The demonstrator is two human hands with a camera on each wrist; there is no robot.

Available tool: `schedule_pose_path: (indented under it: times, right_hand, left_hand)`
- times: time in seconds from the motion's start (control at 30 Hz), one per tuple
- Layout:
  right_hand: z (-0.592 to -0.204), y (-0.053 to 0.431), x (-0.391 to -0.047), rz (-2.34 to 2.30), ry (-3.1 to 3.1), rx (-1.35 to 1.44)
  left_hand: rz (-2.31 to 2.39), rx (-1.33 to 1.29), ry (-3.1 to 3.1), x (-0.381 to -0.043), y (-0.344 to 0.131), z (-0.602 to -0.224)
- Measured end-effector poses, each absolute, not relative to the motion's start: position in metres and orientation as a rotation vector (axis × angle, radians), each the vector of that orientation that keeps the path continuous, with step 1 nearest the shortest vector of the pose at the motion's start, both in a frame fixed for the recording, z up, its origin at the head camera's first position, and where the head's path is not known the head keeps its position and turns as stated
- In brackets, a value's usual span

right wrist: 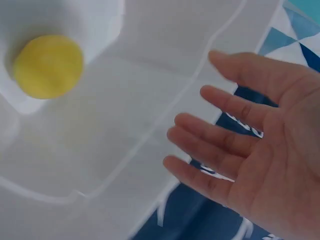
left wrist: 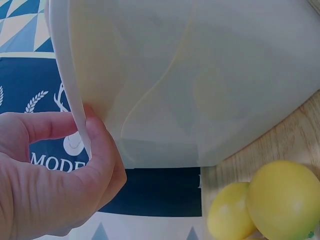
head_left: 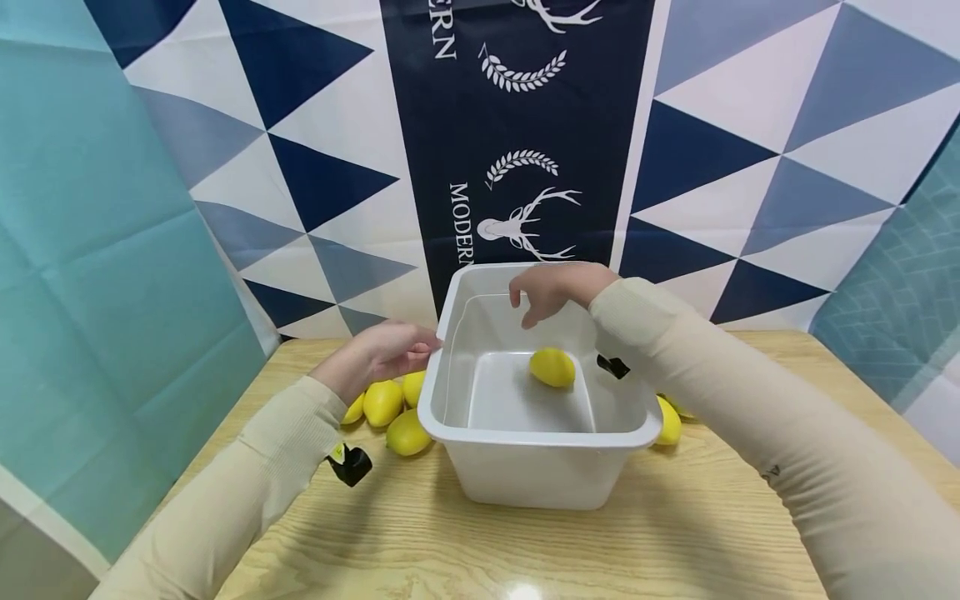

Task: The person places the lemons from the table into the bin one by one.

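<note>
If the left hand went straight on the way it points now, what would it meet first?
The white plastic tub, immediately: the left hand pinches its rim. Beyond that rim, the right hand may lie near the same line, though depth is unclear.

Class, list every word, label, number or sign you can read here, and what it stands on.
"MODERN": sideways on the dark panel.
"ERN": higher on that panel, cut by the picture's edge.
"MODE": the panel again, left wrist view, rest hidden.
Dark mark on the right sleeve: too small to read.
Yellow patch on the black device: too small to read.
</note>
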State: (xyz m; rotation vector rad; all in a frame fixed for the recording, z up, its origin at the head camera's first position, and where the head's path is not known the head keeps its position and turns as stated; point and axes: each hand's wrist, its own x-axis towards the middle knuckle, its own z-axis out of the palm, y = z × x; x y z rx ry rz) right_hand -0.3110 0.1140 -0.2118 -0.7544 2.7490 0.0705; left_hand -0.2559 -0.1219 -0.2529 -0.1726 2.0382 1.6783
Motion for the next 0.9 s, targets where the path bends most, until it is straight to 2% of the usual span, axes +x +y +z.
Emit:
schedule_pose_path:
  times: [0.43,0.9]
  right_hand:
    - [-0.179,0.133,-0.279,0.133,2.807,-0.776]
    - [-0.181,0.177,-0.259,0.001,2.918,-0.903]
  left_hand:
    - [1.681,-0.155,2.029,-0.252,-0.123,-0.251]
    - [1.682,-0.136,2.029,-0.251,-0.124,-0.251]
